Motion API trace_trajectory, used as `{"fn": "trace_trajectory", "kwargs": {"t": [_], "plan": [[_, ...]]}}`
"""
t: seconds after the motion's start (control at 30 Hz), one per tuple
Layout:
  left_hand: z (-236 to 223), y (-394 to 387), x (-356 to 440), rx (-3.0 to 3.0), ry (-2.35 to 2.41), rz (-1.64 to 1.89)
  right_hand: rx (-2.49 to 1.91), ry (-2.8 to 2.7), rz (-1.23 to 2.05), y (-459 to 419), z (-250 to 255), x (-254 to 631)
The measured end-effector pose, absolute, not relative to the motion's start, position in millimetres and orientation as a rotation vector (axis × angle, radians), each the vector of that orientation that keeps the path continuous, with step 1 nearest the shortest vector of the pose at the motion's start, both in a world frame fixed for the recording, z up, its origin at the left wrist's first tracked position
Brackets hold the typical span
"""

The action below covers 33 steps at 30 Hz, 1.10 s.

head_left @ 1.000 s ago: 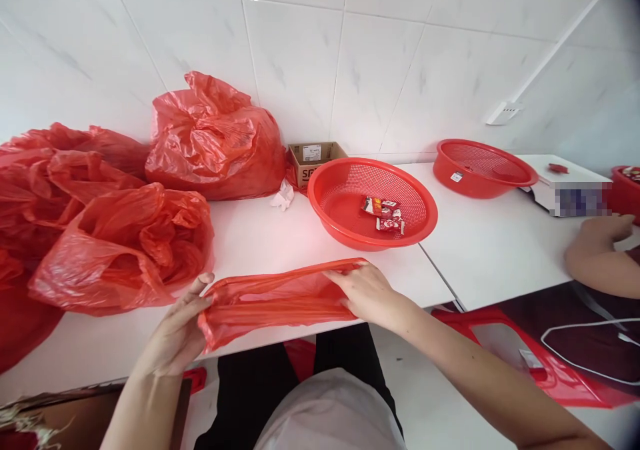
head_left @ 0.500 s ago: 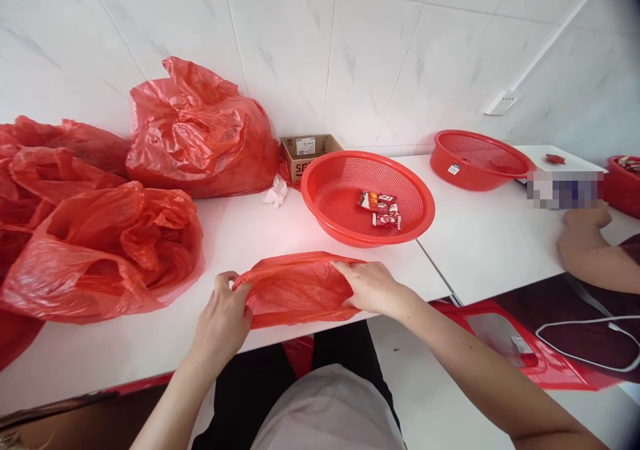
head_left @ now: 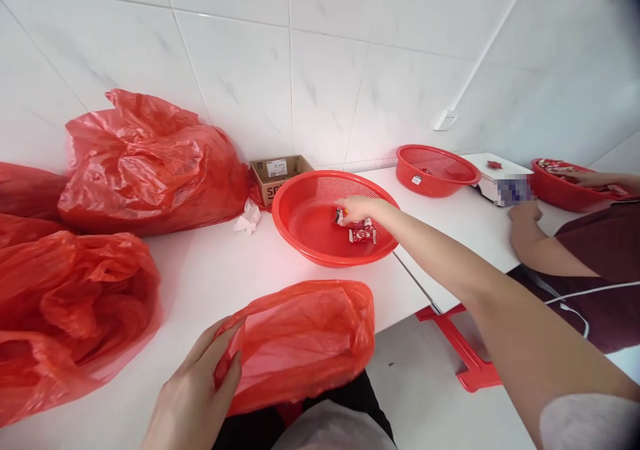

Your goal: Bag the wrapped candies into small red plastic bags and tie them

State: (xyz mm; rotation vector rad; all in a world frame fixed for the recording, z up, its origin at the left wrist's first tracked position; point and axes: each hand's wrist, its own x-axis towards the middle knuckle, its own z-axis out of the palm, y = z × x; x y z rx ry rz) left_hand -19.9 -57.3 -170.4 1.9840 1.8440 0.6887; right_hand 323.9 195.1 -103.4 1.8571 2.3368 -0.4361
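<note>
My left hand [head_left: 203, 377] pinches the near-left rim of a red plastic bag [head_left: 300, 350], which lies with its mouth spread wide at the table's front edge. My right hand [head_left: 361, 209] is inside a red perforated plastic basket [head_left: 295, 227], its fingers curled down over several small red wrapped snack packets. One snack packet [head_left: 363, 235] lies just below that hand on the basket floor. The right fingertips are partly hidden among the wrappers.
Large red plastic bags [head_left: 155, 170] fill the left side. A cardboard box [head_left: 280, 170] and crumpled tissue [head_left: 249, 218] sit behind. To the right are another red basket [head_left: 425, 182], a white scale [head_left: 480, 163] with a packet on it, and a co-worker's arm [head_left: 530, 243] beside a filled basket [head_left: 560, 187].
My right hand has let go of the bag's right rim and reached into the basket onto the packets. My left hand still holds the bag. The view has turned right.
</note>
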Motion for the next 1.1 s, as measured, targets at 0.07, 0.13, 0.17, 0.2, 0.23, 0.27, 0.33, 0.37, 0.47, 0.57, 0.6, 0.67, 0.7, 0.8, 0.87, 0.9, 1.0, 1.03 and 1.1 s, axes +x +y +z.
{"fn": "trace_trajectory", "kwargs": {"t": [0.07,0.13,0.17,0.2,0.23,0.27,0.33,0.37,0.47,0.57,0.6,0.67,0.7,0.8,0.87,0.9,1.0,1.03,1.1], "plan": [[-174.7,-52.2,-22.9,1.894,1.763,0.678,1.822,2.278,-0.459,207.0,-119.7,325.0],[-178.2,-47.3,-25.4,1.792,1.693,0.677,1.802,2.256,-0.465,209.1,-130.4,324.0],[-179.5,-45.2,-26.2,1.742,1.668,0.683,1.799,2.262,-0.466,208.7,-132.7,323.4],[-180.7,-43.5,-26.5,1.694,1.648,0.693,1.802,2.275,-0.468,208.1,-132.7,322.8],[-181.6,-42.2,-26.6,1.648,1.630,0.710,1.807,2.297,-0.477,207.4,-130.6,322.4],[-182.0,-41.2,-26.5,1.604,1.608,0.729,1.813,2.326,-0.495,206.4,-126.4,322.1],[-181.2,-40.1,-26.0,1.510,1.574,0.781,1.813,2.392,-0.542,201.1,-113.5,320.5],[-179.9,-39.8,-25.7,1.460,1.569,0.804,1.815,2.436,-0.582,195.6,-105.9,318.6],[-173.4,-38.2,-24.2,1.341,1.578,0.813,1.786,2.683,-1.079,162.8,-85.2,304.9],[-168.8,-34.8,-20.3,1.285,1.576,0.817,1.397,2.672,-2.138,111.1,-77.9,279.6],[-168.7,-33.8,-18.3,1.266,1.571,0.841,1.234,2.531,-2.399,93.0,-79.9,270.0],[-170.1,-32.7,-14.0,1.244,1.552,0.900,1.063,2.242,-2.768,59.7,-91.1,251.6],[-171.3,-32.7,-12.2,1.241,1.538,0.916,1.053,2.131,-2.937,45.3,-100.1,243.3],[-174.0,-34.5,-9.8,1.223,1.505,0.867,1.071,1.822,-3.397,11.7,-134.6,223.3],[-174.6,-35.7,-11.0,1.192,1.497,0.830,1.022,1.660,-3.547,-4.3,-156.4,213.7],[-174.8,-36.1,-12.2,1.185,1.496,0.832,1.028,1.633,-3.553,-10.4,-164.9,209.9],[-176.2,-35.8,-15.4,1.211,1.506,0.864,1.393,1.949,-3.223,-20.4,-178.3,203.3],[-177.0,-35.6,-15.9,1.229,1.507,0.872,1.599,2.174,-2.942,-20.6,-180.0,202.9],[-178.9,-35.4,-15.5,1.283,1.501,0.866,1.946,2.551,-2.206,-17.4,-182.3,204.6]]}}
